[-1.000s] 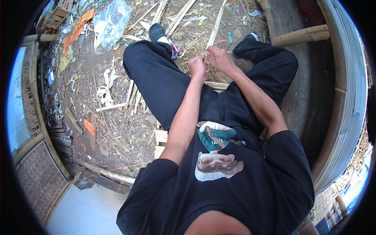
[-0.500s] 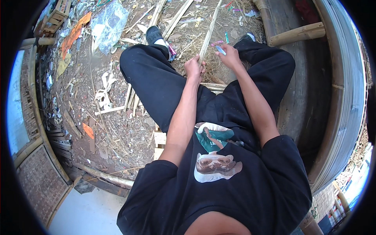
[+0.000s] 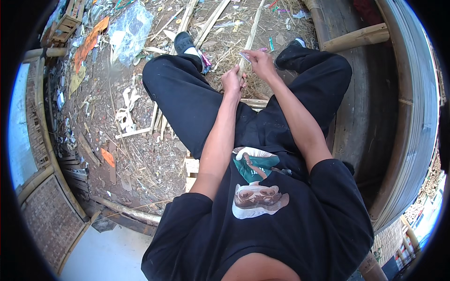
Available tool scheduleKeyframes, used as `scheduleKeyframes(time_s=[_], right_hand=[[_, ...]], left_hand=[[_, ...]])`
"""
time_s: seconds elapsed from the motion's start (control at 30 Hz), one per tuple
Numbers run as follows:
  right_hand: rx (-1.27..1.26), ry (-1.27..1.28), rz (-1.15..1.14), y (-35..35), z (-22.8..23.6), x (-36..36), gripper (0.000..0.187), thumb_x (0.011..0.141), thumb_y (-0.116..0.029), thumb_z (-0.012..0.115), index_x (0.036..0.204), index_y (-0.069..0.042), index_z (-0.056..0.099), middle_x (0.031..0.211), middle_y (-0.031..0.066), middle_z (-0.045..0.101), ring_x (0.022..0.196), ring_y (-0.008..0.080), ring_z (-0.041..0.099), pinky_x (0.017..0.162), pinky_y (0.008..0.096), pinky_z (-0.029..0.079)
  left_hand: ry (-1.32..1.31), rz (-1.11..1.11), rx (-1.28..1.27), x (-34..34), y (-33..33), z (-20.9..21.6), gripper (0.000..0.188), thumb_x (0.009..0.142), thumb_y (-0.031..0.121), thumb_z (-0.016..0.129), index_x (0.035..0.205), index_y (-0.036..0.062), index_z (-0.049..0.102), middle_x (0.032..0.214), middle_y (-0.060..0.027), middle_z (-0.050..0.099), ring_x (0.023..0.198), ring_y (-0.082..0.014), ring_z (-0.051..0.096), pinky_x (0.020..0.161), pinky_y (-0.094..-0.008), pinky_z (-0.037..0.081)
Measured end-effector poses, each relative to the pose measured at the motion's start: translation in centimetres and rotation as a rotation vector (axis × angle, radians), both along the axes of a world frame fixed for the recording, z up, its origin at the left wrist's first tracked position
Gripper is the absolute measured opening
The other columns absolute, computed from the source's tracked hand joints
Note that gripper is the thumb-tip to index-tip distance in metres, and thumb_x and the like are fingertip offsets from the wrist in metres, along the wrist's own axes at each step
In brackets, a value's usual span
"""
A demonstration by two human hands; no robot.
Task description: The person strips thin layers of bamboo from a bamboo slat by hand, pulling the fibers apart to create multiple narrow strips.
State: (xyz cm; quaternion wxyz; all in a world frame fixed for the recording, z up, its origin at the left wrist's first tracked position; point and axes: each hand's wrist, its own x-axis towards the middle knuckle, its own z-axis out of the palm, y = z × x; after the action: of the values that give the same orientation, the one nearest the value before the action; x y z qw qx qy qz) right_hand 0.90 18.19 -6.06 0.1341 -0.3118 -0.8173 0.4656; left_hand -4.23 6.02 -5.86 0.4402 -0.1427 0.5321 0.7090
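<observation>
My left hand [image 3: 232,80] is closed round the lower end of a long, pale bamboo strip [image 3: 253,30], which runs away from me, leaning slightly to the right. My right hand [image 3: 261,64] grips a small knife [image 3: 244,56]. Its short, pale blade lies at the strip just beyond my left fingers, while the handle is hidden in my palm. Whether the blade bites into the bamboo cannot be made out.
More split strips [image 3: 212,22] lie on the littered ground beyond my left shoe [image 3: 183,43]. A clear plastic bag [image 3: 132,33] and an orange scrap [image 3: 91,42] are farther left. On the right, a bamboo pole [image 3: 357,38] juts from a wooden bench [image 3: 352,114].
My right hand has moved left with the knife, bringing the blade from beside the strip up to it. My left hand and the strip have barely moved.
</observation>
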Motion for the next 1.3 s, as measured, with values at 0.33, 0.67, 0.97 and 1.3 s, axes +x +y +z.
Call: scheduleKeyframes(time_s=[0.33,0.67,0.97,1.3], right_hand=[[0.171,0.092,0.104,-0.6,-1.3,0.0,0.029,0.084,-0.004,0.054,0.108,-0.012,0.068,0.076,0.0166,0.060,0.070,0.0301,0.060,0.065,0.0377,0.046],[0.021,0.060,0.074,-0.7,-0.6,0.1,0.029,0.081,-0.022,0.067,0.108,-0.010,0.068,0.079,0.0171,0.063,0.073,0.0296,0.063,0.068,0.0370,0.047],[0.123,-0.009,0.009,-1.6,0.1,0.0,0.023,0.083,-0.014,0.063,0.106,-0.013,0.070,0.073,0.0085,0.064,0.071,0.0169,0.063,0.063,0.0300,0.046],[-0.174,0.072,-0.081,-2.8,1.4,0.3,0.020,0.087,-0.011,0.062,0.106,-0.010,0.070,0.095,0.0098,0.070,0.076,0.0075,0.062,0.069,0.0253,0.050]], left_hand=[[-0.029,0.059,0.003,0.1,0.0,0.3,0.018,0.093,0.017,0.046,0.091,0.0000,0.051,0.061,-0.0088,0.053,0.037,-0.0107,0.035,0.034,-0.0242,0.028],[0.013,0.028,-0.018,0.1,-0.1,0.2,0.019,0.093,0.018,0.046,0.089,0.0003,0.051,0.060,-0.0082,0.053,0.037,-0.0099,0.036,0.034,-0.0240,0.029],[0.005,0.033,-0.014,0.4,0.2,0.3,0.017,0.092,0.016,0.048,0.087,0.0004,0.051,0.060,-0.0082,0.053,0.037,-0.0091,0.036,0.034,-0.0241,0.028],[0.033,0.058,-0.039,-0.2,0.2,0.0,0.024,0.094,0.018,0.048,0.079,0.0011,0.056,0.056,-0.0056,0.050,0.038,-0.0090,0.036,0.034,-0.0250,0.027]])
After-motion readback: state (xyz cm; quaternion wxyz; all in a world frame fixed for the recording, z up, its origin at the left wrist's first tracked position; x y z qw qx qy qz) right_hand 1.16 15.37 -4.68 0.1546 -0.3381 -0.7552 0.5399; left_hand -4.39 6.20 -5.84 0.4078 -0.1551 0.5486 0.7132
